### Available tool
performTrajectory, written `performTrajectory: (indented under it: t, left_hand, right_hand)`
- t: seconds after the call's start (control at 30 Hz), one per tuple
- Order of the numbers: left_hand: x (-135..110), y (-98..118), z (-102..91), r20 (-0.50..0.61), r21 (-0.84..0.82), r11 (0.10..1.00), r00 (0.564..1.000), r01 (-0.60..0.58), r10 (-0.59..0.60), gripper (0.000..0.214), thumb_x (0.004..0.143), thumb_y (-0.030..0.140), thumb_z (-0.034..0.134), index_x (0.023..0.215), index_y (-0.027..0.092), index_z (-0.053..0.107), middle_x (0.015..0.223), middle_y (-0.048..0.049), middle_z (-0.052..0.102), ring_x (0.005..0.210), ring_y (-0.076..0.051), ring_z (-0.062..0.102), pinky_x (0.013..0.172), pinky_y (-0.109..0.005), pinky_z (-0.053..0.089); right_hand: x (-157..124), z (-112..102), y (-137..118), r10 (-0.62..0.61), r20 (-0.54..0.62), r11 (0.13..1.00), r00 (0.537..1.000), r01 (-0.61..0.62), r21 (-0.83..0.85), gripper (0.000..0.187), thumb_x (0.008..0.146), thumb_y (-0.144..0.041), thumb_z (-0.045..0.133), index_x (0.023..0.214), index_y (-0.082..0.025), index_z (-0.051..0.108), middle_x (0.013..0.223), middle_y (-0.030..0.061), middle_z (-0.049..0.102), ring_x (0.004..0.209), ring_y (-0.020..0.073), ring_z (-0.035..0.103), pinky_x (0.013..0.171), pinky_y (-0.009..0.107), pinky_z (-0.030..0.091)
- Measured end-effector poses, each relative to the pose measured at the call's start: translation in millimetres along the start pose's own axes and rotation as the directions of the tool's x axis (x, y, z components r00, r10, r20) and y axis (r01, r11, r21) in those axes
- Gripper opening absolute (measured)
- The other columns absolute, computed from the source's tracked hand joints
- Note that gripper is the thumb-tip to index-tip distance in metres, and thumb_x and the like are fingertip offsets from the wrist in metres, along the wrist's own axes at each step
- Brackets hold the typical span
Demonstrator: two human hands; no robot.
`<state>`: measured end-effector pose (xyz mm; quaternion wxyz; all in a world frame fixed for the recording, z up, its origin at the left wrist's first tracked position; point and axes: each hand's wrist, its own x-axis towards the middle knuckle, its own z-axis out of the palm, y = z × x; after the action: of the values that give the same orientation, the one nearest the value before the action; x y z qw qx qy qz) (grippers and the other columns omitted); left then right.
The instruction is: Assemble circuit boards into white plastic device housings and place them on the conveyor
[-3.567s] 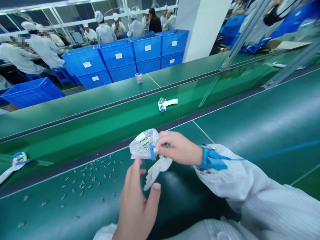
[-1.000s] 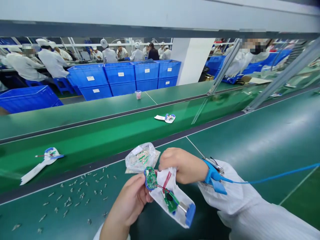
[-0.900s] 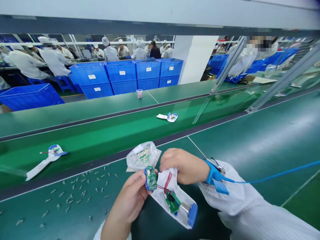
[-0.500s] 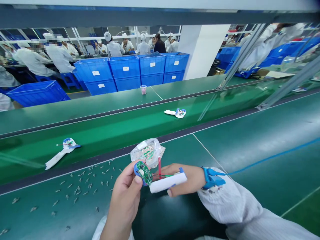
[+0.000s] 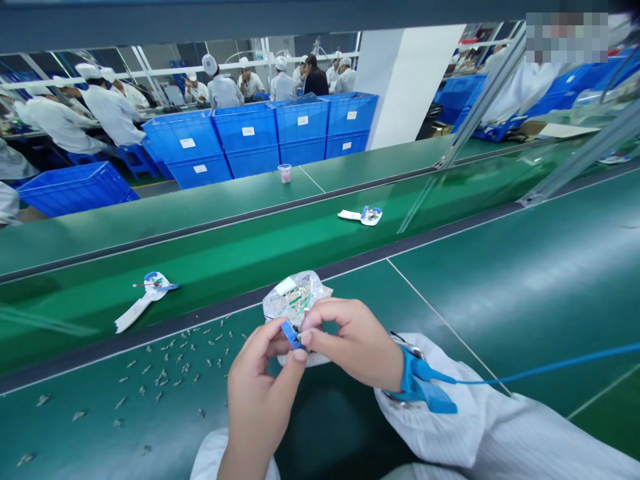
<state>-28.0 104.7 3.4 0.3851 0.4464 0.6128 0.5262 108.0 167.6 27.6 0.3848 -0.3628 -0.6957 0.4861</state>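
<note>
My left hand [image 5: 263, 380] is closed, pinching a blue-edged device [image 5: 292, 335] between thumb and fingers. The device is tilted with its narrow blue side towards me, so its circuit board is mostly hidden. My right hand [image 5: 350, 337] meets it from the right, thumb and fingertips pressed together at its edge; what they grip is too small to make out. A blue wrist strap [image 5: 425, 380] with a cord circles my right wrist. Just behind my hands lies a clear plastic bag [image 5: 275, 303] of small pale parts and green pieces.
Many small metal parts [image 5: 161, 379] lie scattered on the green bench at left. Beyond a dark rail, the green belt [image 5: 250, 257] carries two open white-and-blue devices, one left [image 5: 150, 293] and one farther right [image 5: 370, 215]. Metal struts [image 5: 480, 100] slant down at right. Blue crates [image 5: 247, 130] and co-workers are beyond.
The device has been turned from showing its green board and white handle to edge-on. My right hand has come in to its edge. Both devices on the belt have shifted right.
</note>
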Motion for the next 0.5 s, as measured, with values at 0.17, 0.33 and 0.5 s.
performTrajectory:
  t: [0.17, 0.33, 0.5]
  left_hand:
    - [2, -5, -1.1, -0.001, 0.107, 0.99, 0.996, -0.092, 0.093, 0.029, 0.079, 0.032, 0.064, 0.107, 0.022, 0.064, 0.095, -0.005, 0.068, 0.086, -0.019, 0.066, 0.072, -0.025, 0.053]
    - [2, -6, -1.4, -0.014, 0.068, 0.99, 0.992, -0.124, 0.125, 0.029, 0.078, 0.031, 0.066, 0.107, 0.024, 0.064, 0.095, -0.0039, 0.069, 0.083, -0.017, 0.067, 0.071, -0.023, 0.054]
    - [1, -9, -4.6, -0.106, -0.021, 0.984, 0.979, -0.175, 0.172, 0.028, 0.079, 0.028, 0.067, 0.107, 0.027, 0.064, 0.098, -0.0017, 0.07, 0.082, -0.013, 0.068, 0.069, -0.017, 0.055]
  right_hand:
    - [4, 4, 7, 0.118, 0.036, 0.985, 0.992, -0.121, 0.122, 0.011, 0.068, -0.024, 0.062, 0.062, -0.015, 0.065, 0.061, -0.0001, 0.06, 0.059, 0.0101, 0.052, 0.057, 0.021, 0.043]
    - [6, 2, 8, 0.065, 0.034, 0.98, 0.997, -0.071, 0.188, 0.013, 0.069, -0.024, 0.063, 0.061, -0.015, 0.065, 0.061, 0.0004, 0.061, 0.059, 0.0104, 0.053, 0.057, 0.022, 0.042]
    - [14, -12, 19, 0.109, -0.082, 0.994, 0.991, -0.107, 0.036, 0.018, 0.076, -0.027, 0.057, 0.069, -0.015, 0.068, 0.072, 0.004, 0.068, 0.071, 0.0158, 0.061, 0.067, 0.027, 0.046]
